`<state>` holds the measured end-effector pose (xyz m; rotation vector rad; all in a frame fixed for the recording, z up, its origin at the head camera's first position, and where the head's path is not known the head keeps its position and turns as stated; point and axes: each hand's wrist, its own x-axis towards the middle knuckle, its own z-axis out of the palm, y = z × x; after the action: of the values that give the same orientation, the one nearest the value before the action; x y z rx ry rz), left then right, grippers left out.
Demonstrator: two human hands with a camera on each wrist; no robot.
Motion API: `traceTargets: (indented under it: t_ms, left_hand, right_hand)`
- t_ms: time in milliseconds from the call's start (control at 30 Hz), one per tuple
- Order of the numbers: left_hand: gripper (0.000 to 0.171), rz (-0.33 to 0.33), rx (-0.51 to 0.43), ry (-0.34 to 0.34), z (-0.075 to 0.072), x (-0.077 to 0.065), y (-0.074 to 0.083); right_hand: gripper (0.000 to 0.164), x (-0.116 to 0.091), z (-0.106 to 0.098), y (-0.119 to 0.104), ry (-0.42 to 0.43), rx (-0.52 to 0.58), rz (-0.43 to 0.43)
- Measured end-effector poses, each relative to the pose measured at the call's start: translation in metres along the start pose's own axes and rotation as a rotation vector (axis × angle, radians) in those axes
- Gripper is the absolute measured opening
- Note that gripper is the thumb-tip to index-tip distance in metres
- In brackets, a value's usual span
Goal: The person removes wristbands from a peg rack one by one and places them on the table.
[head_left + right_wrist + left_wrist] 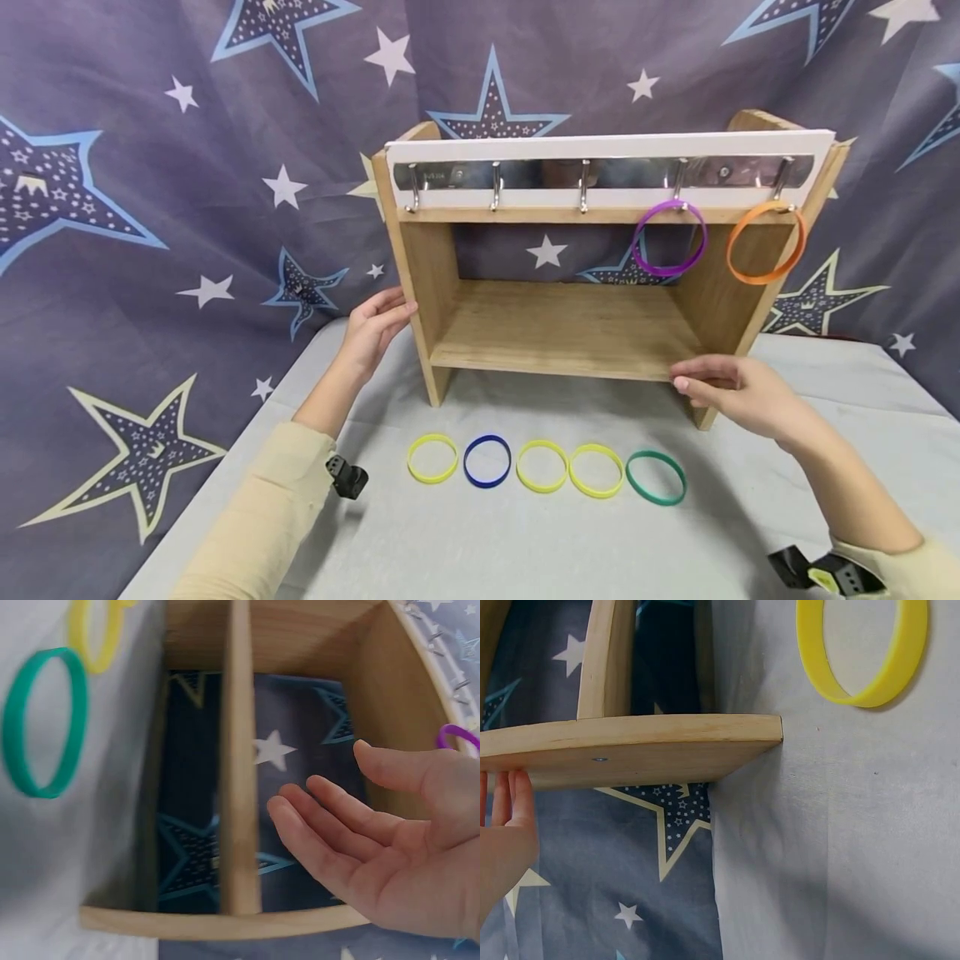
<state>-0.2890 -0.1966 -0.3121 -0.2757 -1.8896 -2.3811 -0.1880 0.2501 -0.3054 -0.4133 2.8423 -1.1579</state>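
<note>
My left hand (pixel 372 332) touches the outer left side of a wooden shelf unit (pixel 562 325); in the left wrist view its fingertips (pixel 519 787) rest against the side panel. By the lower right front corner, my right hand (pixel 750 396) has loosely bent fingers and holds nothing, as the right wrist view shows too. A metal hook rail (pixel 630 173) runs across the unit's top. A purple wristband (pixel 667 272) hangs from its fourth hook from the left and an orange wristband (pixel 753 278) from the rightmost one. The other hooks are bare.
In front of the unit, a row of wristbands lies on the grey-covered table (pixel 465 550): yellow (pixel 432 480), blue (pixel 487 484), two more yellow ones and green (pixel 660 501). A star-patterned curtain (pixel 247 192) hangs behind and to the left.
</note>
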Motion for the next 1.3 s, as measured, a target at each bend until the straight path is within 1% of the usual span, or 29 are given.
traceTargets:
  t_ms: [200, 300, 433, 600, 800, 967, 1100, 1300]
  left_hand:
    - [0.024, 0.002, -0.008, 0.002, 0.002, 0.002, 0.001]
    - [0.023, 0.005, -0.012, 0.003, 0.002, 0.002, 0.001]
    - [0.024, 0.009, -0.007, 0.007, 0.003, 0.002, 0.002]
    - [0.028, 0.007, 0.005, 0.004, 0.004, 0.002, 0.003]
    - [0.038, 0.001, 0.013, 0.002, 0.003, 0.002, 0.002]
    - [0.042, -0.007, 0.019, 0.000, 0.001, 0.001, 0.001]
    - [0.042, -0.003, 0.021, 0.004, 0.001, 0.000, 0.001]
    - [0.036, -0.005, 0.010, 0.004, 0.001, 0.000, 0.000]
  right_hand:
    - [0.034, -0.003, -0.014, -0.018, 0.086, -0.017, -0.079]
    - [0.029, -0.004, -0.019, -0.026, 0.141, -0.037, -0.102]
    - [0.026, -0.007, -0.025, -0.036, 0.200, -0.060, -0.116]
    - [0.027, -0.011, -0.030, -0.046, 0.250, -0.070, -0.122]
    - [0.028, -0.014, -0.038, -0.057, 0.309, -0.037, -0.130]
    - [0.031, -0.014, -0.045, -0.063, 0.330, -0.019, -0.116]
    - [0.031, -0.012, -0.052, -0.069, 0.363, 0.019, -0.127]
    - [0.021, -0.008, -0.059, -0.074, 0.419, 0.101, -0.163]
